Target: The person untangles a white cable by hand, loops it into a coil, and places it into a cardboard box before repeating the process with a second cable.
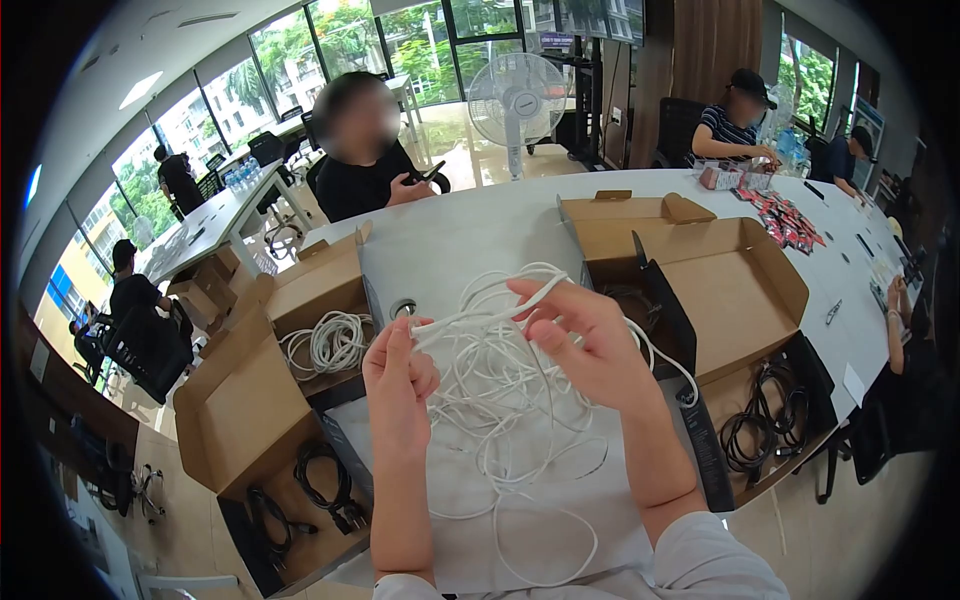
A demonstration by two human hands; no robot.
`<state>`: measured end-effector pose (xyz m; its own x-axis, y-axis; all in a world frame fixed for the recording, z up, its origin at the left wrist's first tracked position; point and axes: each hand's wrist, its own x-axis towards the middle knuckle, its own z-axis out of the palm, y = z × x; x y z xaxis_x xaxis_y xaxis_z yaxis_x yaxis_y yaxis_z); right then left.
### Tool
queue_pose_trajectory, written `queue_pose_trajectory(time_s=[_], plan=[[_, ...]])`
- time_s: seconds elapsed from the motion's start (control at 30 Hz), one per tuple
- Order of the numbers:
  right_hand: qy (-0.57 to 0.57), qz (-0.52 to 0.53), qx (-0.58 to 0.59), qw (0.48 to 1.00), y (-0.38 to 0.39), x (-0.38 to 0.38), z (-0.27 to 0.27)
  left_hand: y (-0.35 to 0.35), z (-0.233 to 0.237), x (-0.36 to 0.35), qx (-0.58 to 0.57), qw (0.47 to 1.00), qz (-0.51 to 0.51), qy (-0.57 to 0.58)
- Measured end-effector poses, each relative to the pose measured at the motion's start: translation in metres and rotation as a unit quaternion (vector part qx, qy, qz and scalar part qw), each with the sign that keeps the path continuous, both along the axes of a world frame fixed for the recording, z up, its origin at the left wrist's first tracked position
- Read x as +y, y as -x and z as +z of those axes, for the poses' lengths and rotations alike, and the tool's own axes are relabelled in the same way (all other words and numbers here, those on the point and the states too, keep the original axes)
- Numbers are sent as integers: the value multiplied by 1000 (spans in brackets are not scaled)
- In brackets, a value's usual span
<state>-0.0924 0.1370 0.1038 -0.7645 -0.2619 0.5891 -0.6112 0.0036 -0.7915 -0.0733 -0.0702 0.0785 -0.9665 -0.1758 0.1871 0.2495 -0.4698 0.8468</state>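
Observation:
My left hand [400,368] is closed, pinching a white cable [455,325] near one end between thumb and fingers. My right hand [583,345] curls around loops of the same cable a little to the right, thumb and fingers wrapped about the strands. Beneath both hands a loose tangle of white cable [490,385] spreads over the white table [450,235]. One strand runs from behind my right hand down past the wrist, beside the right-hand box. Some strands behind my fingers are hidden.
At left, an open cardboard box [225,395] holds black cables [325,485]; another holds a coiled white cable [330,345]. Boxes at right [745,290] contain black cables [765,420]. Red packets [780,220] lie farther right. People sit around the table; a fan [515,100] stands behind.

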Motion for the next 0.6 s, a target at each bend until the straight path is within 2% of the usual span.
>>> queue_pose_trajectory(time_s=[0.03,0.13,0.17,0.27,0.37,0.47,0.53,0.6], plan=[[62,13,-13,998,5,0,-5,0,0,-1,3,1000,6,5],[97,-52,-21,994,10,2,-9,3,-4,0,6,1000,22,10],[141,-69,-35,987,9,-3,-7,3,-5,0,6,1000,29,11],[38,-162,37,985,6,-3,-5,3,-5,4,24,999,29,22],[10,-230,97,968,6,-3,-7,2,0,4,-6,999,36,17],[-51,-225,204,951,9,-1,0,-1,4,8,-21,999,30,11],[-72,-199,255,943,10,-6,3,-2,2,7,-16,998,6,67],[-89,-131,240,958,10,-8,3,-3,2,6,-14,992,-17,124]])
